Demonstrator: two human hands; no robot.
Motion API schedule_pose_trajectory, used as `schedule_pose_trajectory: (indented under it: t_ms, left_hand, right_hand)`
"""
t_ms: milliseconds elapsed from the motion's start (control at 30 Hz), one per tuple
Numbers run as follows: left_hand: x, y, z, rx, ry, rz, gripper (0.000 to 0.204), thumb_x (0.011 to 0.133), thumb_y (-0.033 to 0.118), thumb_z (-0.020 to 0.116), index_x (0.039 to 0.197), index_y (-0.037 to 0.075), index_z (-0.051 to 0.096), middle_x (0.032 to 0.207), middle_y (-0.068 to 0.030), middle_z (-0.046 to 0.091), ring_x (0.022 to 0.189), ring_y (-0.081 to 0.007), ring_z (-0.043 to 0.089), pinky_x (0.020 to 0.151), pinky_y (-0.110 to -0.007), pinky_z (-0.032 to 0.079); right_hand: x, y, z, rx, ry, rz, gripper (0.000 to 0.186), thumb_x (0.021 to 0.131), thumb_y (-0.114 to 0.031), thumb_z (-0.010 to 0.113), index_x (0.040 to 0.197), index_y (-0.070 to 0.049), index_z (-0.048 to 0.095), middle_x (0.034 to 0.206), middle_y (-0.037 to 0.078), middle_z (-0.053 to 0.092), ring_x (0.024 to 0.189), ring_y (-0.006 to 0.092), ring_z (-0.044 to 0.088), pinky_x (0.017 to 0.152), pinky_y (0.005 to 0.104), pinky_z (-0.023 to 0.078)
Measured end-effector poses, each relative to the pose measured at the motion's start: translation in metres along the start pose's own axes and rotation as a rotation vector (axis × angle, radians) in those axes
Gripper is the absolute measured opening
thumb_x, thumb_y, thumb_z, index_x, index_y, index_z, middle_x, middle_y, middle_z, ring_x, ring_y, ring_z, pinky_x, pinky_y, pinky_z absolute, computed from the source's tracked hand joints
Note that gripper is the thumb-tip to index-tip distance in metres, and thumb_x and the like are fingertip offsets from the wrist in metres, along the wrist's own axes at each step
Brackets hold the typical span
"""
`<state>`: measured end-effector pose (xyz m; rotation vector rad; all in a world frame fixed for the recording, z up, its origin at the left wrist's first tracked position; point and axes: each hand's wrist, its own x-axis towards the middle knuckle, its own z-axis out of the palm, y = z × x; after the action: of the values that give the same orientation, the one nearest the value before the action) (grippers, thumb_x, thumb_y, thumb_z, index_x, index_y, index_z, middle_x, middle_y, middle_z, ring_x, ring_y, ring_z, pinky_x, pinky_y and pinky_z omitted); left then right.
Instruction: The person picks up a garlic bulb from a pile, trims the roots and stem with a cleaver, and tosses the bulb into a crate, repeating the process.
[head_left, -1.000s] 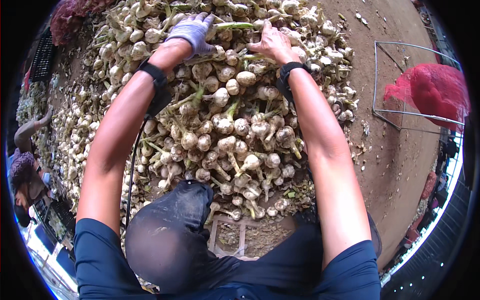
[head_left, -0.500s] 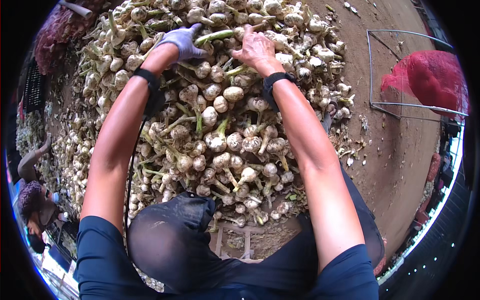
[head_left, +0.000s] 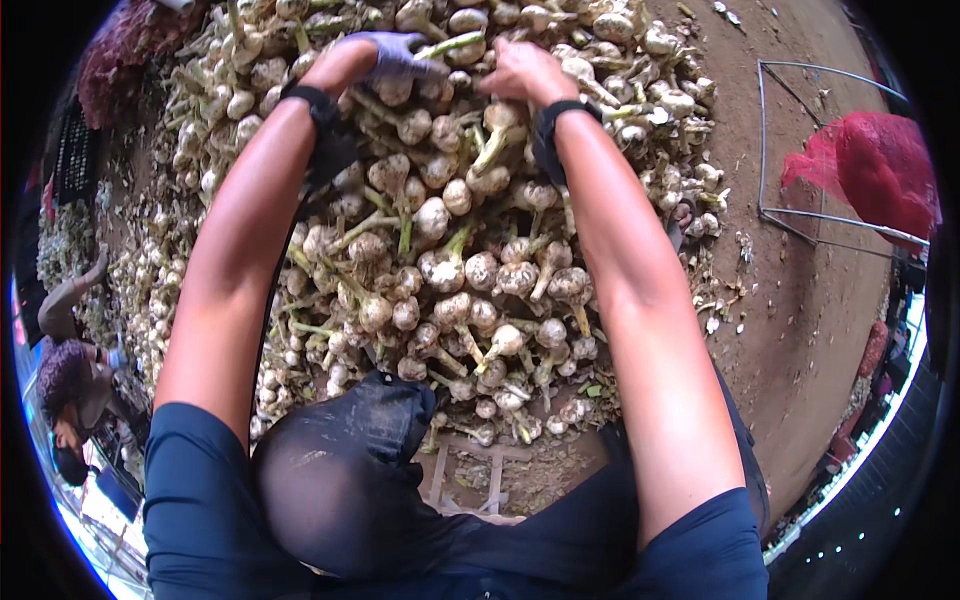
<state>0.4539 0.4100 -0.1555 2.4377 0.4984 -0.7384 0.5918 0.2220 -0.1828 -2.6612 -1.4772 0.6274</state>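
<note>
A large heap of garlic bulbs [head_left: 450,270] with dirty white skins and cut stems spreads in front of me. Both arms reach to its far part. My left hand [head_left: 398,54], in a pale purple glove, rests on the bulbs with thumb and forefinger apart beside a thick green stem [head_left: 450,45]. Bare, my right hand [head_left: 525,72] lies just right of it, thumb and forefinger spread over the bulbs; its other fingers are partly hidden. Between my wrists lies a garlic bulb [head_left: 503,118] with a pale stem pointing toward me.
To the right, a red mesh bag [head_left: 880,170] hangs by a thin metal frame [head_left: 762,140] on the brown dirt floor [head_left: 790,320]. Another mesh sack [head_left: 135,60] and a black crate [head_left: 75,155] stand far left. A person [head_left: 75,385] is at the left edge. My dark-clothed knee [head_left: 330,470] borders the heap.
Both hands have moved slightly farther away over the heap. Bulbs between my wrists have shifted, and one with a pale stem now shows there. The view has swung a little left.
</note>
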Motion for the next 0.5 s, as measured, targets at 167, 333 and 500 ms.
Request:
schedule_pose_trajectory:
  t_ms: [167,333,500]
  left_hand:
    - [-0.030,0.035,0.009,0.066,0.040,0.015,0.088,0.077,0.072,0.066,0.142,0.014,0.050,0.130,-0.0163,0.063,0.118,-0.0331,0.060,0.098,-0.044,0.048]
    - [-0.067,0.025,0.030,0.129,-0.005,0.007,0.089,0.075,0.071,0.070,0.146,0.024,0.047,0.115,-0.0186,0.069,0.104,-0.0335,0.066,0.088,-0.044,0.052]
    - [-0.108,0.038,0.036,0.081,-0.014,0.016,0.083,0.076,0.064,0.072,0.146,0.027,0.048,0.126,-0.0178,0.065,0.115,-0.0354,0.063,0.098,-0.042,0.048]
  right_hand:
    - [-0.019,0.008,0.016,0.035,0.091,-0.066,0.048,0.071,-0.027,0.066,0.114,-0.008,0.063,0.113,0.016,0.070,0.108,0.0325,0.066,0.092,0.0453,0.053]
    - [-0.046,-0.013,0.014,0.178,-0.208,-0.057,0.053,0.066,-0.034,0.073,0.113,-0.010,0.068,0.110,0.017,0.070,0.102,0.0335,0.068,0.087,0.0426,0.056]
    - [-0.083,-0.021,0.022,0.293,-0.236,-0.101,0.056,0.065,-0.027,0.070,0.117,-0.007,0.064,0.102,0.017,0.070,0.097,0.0326,0.068,0.082,0.0409,0.054]
